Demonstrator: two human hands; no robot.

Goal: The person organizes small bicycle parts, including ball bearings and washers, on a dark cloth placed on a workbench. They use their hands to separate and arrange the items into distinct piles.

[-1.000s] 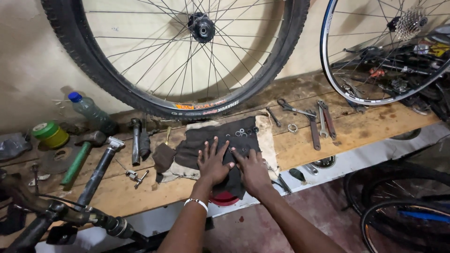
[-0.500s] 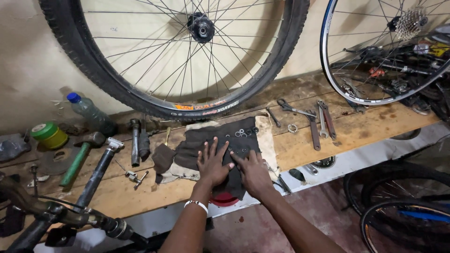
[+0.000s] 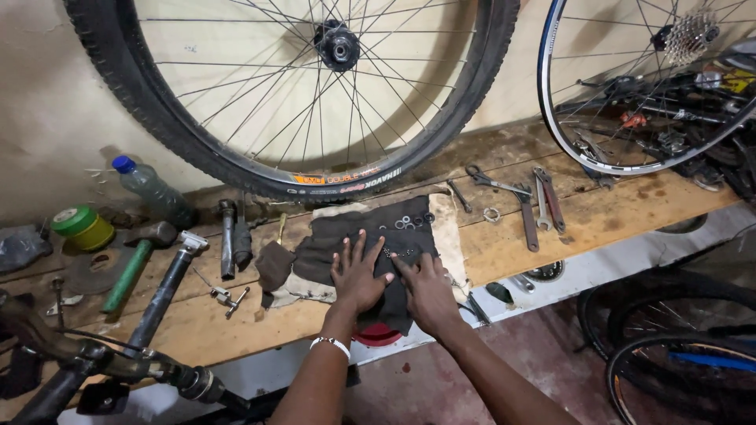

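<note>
Pressing flat with open fingers on the dark cloth (image 3: 370, 248) at the bench (image 3: 614, 212) edge, the left hand (image 3: 358, 275) and right hand (image 3: 429, 287) could tug it, so the small washers (image 3: 405, 223) may roll off.

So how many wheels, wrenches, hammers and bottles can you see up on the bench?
Wheels: 2, the big one and one on the right
Wrenches: 3
Hammers: 1
Bottles: 1
Total: 7
</note>
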